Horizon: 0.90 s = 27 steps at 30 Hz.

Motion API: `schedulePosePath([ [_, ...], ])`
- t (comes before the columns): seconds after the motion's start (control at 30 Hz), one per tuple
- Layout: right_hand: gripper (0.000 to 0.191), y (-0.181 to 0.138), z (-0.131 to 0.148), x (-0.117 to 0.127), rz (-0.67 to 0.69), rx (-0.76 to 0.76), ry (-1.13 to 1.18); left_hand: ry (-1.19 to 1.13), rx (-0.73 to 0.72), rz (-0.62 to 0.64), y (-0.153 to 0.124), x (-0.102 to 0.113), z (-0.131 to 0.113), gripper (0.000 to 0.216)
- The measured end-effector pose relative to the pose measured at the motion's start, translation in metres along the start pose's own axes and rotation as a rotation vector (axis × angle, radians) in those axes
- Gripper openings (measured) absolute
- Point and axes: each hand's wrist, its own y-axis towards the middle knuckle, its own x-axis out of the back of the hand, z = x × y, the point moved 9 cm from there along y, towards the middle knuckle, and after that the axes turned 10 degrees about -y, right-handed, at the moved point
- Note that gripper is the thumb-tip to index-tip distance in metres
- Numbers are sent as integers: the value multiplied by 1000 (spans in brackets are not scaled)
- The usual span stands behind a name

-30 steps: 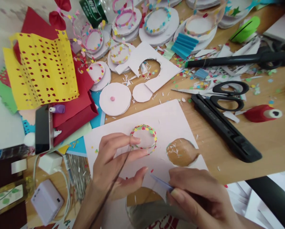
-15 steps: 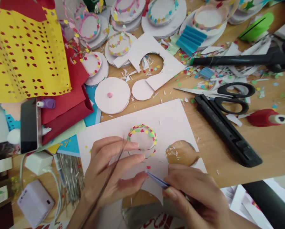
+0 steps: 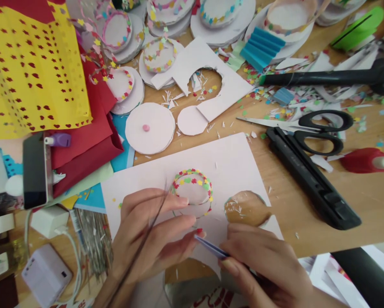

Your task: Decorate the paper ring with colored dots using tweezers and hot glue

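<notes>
My left hand is closed on a ring covered in small red, yellow and green paper shapes. The ring sits at the tips of its upper fingers, its lower loop running behind them. A tiny red paper piece is at the tip of my left thumb. My right hand grips slim bluish tweezers, their points close to that piece; whether they touch it I cannot tell. Beneath both hands lies a white board with a round cut-out holding white shreds.
Black-handled scissors, a black cutter and a red punch lie to the right. Decorated rings on white discs line the back. At left are yellow punched paper, a phone and a white charger.
The view has shifted slightly. The tweezers' points and the thumb have come closer to the red piece, which now appears at the thumb tip. The ring stays in my left hand.
</notes>
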Motion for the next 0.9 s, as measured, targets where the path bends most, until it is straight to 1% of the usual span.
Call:
schedulePosePath([
  [0.13,12,-1,2,1,-32,-12,-30,3,9,27,-2,-1,1,9],
  [0.27,16,1,3,3,-61,-17,-52,-3,-4,37,-3,0,1,11],
  [0.47,14,-2,-1,0,-33,-24,-26,-1,5,31,-2,0,3,11],
  [0.6,12,-2,0,1,-28,-16,-31,-17,20,28,-2,0,4,9],
  [0.7,13,1,2,0,-5,-3,-26,-21,3,24,-2,0,2,8],
  [0.9,16,0,2,2,-77,-14,-44,6,-11,26,0,0,3,9],
])
